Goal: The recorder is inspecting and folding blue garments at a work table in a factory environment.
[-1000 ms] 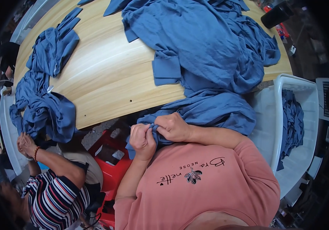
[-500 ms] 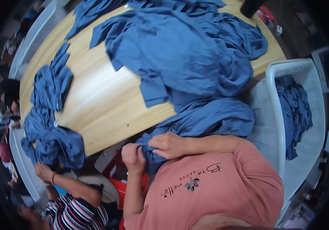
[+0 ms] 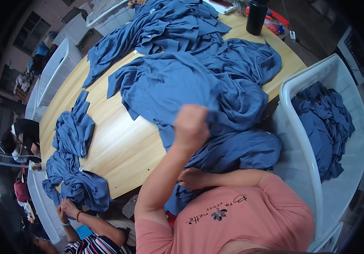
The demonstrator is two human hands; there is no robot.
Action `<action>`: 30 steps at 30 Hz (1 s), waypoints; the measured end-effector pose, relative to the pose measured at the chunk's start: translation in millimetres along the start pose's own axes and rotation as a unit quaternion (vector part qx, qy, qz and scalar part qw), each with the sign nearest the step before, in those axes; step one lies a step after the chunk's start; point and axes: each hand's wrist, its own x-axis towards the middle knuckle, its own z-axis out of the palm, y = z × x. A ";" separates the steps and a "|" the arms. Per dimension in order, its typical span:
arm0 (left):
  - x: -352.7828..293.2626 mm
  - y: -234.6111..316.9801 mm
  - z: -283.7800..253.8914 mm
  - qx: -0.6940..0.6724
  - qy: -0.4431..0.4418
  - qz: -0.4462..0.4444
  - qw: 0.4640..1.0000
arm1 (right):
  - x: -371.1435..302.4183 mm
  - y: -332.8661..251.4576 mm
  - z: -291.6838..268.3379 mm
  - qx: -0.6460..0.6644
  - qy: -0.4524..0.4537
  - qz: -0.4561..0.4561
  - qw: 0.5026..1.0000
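A blue garment (image 3: 237, 150) is bunched over my lap and hangs at the table's near edge. My right hand (image 3: 192, 178) is closed on its gathered cloth, close to my body. Above it, my left hand (image 3: 191, 127) is raised in a slightly blurred fist in front of the large blue garment pile (image 3: 169, 82). Whatever its fingers hold, if anything, is hidden. The pile spreads over the wooden table (image 3: 114, 156), its folds overlapping the cloth on my lap.
At right stands a pale plastic bin (image 3: 300, 148) holding blue garments (image 3: 322, 127). A black bottle (image 3: 256, 17) is at the far right of the table. At left, a co-worker's hands (image 3: 67, 209) touch another blue garment (image 3: 84, 188). More blue cloth (image 3: 169, 25) lies at the far side.
My left hand has lifted from beside the right hand, up and away from my body. My right hand stays closed on the cloth. The view has tilted to show more of the far room.
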 end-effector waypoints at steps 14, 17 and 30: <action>-199.5 -59.1 -98.4 0.108 0.285 -0.488 0.818 | 10.0 10.3 13.0 -0.019 0.040 -0.078 0.996; -192.2 -44.7 -86.0 0.228 0.037 -0.343 0.910 | 13.8 8.7 12.5 -0.023 0.037 -0.070 0.997; -130.9 46.7 -83.9 -0.455 -0.138 -0.380 0.793 | 12.9 21.0 21.3 0.078 0.100 0.008 0.992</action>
